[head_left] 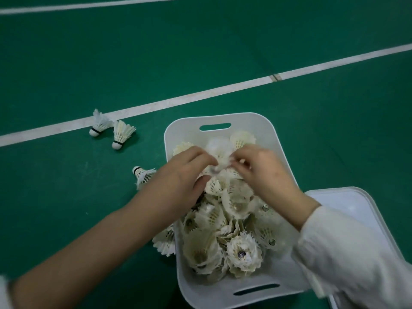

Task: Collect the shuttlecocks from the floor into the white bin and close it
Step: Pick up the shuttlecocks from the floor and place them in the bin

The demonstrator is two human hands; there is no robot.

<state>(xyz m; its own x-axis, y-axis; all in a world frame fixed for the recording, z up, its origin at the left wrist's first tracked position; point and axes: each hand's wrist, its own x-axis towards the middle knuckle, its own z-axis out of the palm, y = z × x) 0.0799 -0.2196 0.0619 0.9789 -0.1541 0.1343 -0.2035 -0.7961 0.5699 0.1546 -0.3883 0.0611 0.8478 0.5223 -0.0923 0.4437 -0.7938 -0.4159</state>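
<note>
white bin (265, 128) is sitting nearly full, its lid (347, 201) lying off beside it, while left hand (185, 175) and right hand (265, 172) are together pinching one shuttlecock (220, 152) above it and stray shuttlecocks (121, 133) are waiting on the green floor (66, 63).

**OPERATOR: CLOTHING**

The person is wearing a white top. The right sleeve (347, 253) is covering the arm to the wrist in loose folds. The left sleeve (3, 291) is showing only as a white edge, leaving the left forearm (89, 246) bare. The left hand (178, 175) and right hand (267, 172) are showing bare.
</note>
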